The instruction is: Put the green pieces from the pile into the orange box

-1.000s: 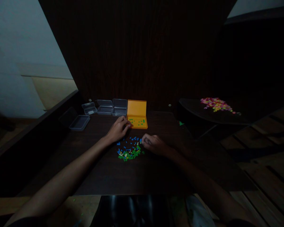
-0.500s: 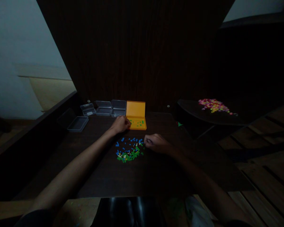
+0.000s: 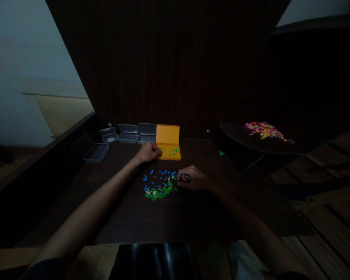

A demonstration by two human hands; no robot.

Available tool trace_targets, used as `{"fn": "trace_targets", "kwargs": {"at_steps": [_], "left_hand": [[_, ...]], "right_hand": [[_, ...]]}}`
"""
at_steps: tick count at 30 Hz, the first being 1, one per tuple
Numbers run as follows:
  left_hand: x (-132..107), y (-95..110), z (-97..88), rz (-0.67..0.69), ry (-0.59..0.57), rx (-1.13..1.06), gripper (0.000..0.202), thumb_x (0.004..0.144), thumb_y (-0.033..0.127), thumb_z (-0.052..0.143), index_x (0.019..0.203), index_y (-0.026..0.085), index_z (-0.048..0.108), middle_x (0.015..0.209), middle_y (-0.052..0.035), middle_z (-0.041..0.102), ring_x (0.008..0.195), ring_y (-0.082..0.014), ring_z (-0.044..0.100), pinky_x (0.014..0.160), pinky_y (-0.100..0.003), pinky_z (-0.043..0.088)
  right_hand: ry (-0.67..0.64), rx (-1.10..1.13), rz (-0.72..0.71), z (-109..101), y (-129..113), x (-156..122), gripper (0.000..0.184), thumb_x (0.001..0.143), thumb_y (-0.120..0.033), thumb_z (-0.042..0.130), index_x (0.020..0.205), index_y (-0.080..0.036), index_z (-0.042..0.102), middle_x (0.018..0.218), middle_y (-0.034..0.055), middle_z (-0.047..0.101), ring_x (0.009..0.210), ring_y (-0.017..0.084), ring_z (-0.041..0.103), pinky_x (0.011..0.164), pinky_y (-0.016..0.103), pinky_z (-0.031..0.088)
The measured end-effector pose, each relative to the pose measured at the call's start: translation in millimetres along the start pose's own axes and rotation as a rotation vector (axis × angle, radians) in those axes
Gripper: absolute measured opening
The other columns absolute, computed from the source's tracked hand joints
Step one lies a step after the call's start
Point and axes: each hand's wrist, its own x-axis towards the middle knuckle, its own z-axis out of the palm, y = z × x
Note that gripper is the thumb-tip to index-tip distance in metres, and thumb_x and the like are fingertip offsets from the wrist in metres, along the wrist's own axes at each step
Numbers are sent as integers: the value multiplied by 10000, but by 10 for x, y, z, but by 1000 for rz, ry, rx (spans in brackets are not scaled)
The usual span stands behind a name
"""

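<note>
My left hand (image 3: 149,152) rests at the left edge of an open yellow box (image 3: 168,134), its fingers curled together at the rim. Whether anything is between those fingertips is too small to tell. Inside the box lie several small green pieces (image 3: 174,152). My right hand (image 3: 191,178) is just right of a loose pile of small blue, green and cream pieces (image 3: 162,190) on the dark table (image 3: 128,225). Its fingers are bent inward, thumb and forefinger near each other at the pile's edge; what they hold, if anything, cannot be made out.
Left of the yellow box stand several open clear plastic boxes (image 3: 96,152). On a dark curved shelf (image 3: 239,134) at the right lies a heap of pink, yellow and purple bits (image 3: 264,130). A small green piece (image 3: 221,153) sits near the table's right edge. A dark panel (image 3: 169,66) rises behind.
The fingers of my right hand have shifted slightly down and loosened a little beside the pile. My left hand stays at the yellow box.
</note>
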Motion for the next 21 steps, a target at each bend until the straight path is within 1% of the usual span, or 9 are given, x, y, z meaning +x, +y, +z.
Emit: {"fn": "trace_targets", "kwargs": {"at_steps": [3, 5, 7, 9, 11, 13, 14, 17, 21], "left_hand": [[0, -5, -90, 0, 40, -37, 229, 755, 107, 562, 807, 153, 781, 876, -44, 773, 841, -208, 712, 782, -276, 539], [-50, 11, -143, 27, 90, -42, 234, 781, 121, 550, 847, 144, 773, 900, -60, 767, 853, -208, 700, 803, -293, 530], [-171, 60, -164, 96, 131, -26, 236, 811, 140, 537, 882, 135, 762, 919, -76, 756, 851, -202, 684, 800, -301, 519], [-354, 142, -137, 222, 126, 6, 232, 828, 145, 531, 898, 141, 752, 915, -74, 737, 834, -188, 662, 787, -296, 505], [-560, 242, -66, 371, 28, 5, 213, 834, 150, 548, 917, 161, 744, 849, -49, 708, 794, -169, 637, 760, -279, 490], [-734, 336, 24, 471, -55, 19, 171, 842, 183, 588, 920, 172, 739, 795, -31, 663, 778, -158, 609, 769, -271, 472], [-799, 373, 67, 499, -100, 32, 161, 836, 185, 605, 926, 178, 738, 806, -28, 648, 788, -157, 599, 774, -267, 464], [-897, 431, 166, 525, -190, 78, 172, 824, 188, 635, 963, 186, 735, 834, -26, 612, 830, -168, 578, 810, -273, 447], [-914, 422, 231, 491, -218, 114, 172, 811, 181, 648, 951, 201, 745, 889, -34, 594, 890, -186, 557, 859, -294, 425]], "right_hand": [[-6, 4, -16, 2, 4, 6, 81, 790, -251, 636, 756, -178, 647, 611, -47, 524, 535, 89, 442, 542, 210, 337], [-16, 21, -9, 5, 13, 8, 79, 787, -246, 630, 753, -178, 650, 613, -46, 534, 535, 88, 448, 541, 209, 344], [-22, 36, 10, 8, 24, 8, 63, 771, -236, 635, 751, -177, 649, 605, -49, 534, 526, 86, 446, 529, 205, 341], [-24, 49, 21, 8, 33, 8, 50, 757, -224, 639, 745, -175, 646, 598, -51, 531, 520, 84, 446, 522, 201, 339], [-26, 61, 20, 5, 37, 11, 50, 757, -219, 634, 742, -173, 646, 599, -48, 534, 523, 84, 453, 523, 198, 343], [-32, 75, 20, -1, 36, 14, 61, 763, -224, 625, 746, -171, 650, 603, -43, 543, 529, 85, 460, 523, 196, 350], [-34, 83, 21, -2, 35, 15, 67, 764, -228, 623, 748, -169, 652, 604, -41, 546, 529, 85, 460, 520, 194, 351], [-31, 109, 23, 0, 39, 16, 81, 760, -237, 621, 748, -166, 657, 589, -40, 545, 514, 83, 449, 507, 192, 351], [-32, 123, 39, 22, 77, 10, 96, 758, -239, 615, 760, -164, 675, 585, -37, 552, 511, 84, 458, 513, 197, 360]]}}
